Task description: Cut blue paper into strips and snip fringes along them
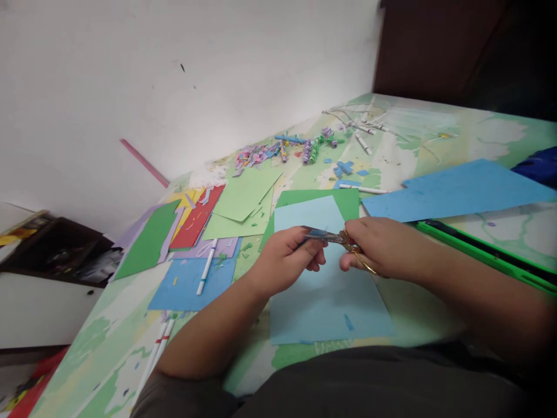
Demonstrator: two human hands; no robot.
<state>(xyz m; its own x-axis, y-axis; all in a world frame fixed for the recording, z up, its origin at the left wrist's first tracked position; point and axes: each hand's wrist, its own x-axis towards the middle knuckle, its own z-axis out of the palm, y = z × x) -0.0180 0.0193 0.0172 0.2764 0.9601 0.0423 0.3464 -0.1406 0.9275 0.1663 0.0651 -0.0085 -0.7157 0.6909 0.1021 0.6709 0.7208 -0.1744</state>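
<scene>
Blue strip [321, 233] pinched in our left hand [286, 255], scissors [348, 240] grasped in our right hand [385, 247], we should snip slowly, clear of skin.

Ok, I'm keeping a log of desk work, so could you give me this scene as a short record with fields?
Right hand: holding gold-handled scissors
Left hand: pinched at the blades, seemingly on a small blue piece
Below hands: light blue sheet, partly over a green sheet
Left side: red sheet; blue sheet with a white marker on it
Right side: large blue sheet; long green-and-black object
Far side: paper scraps, purple curl
</scene>
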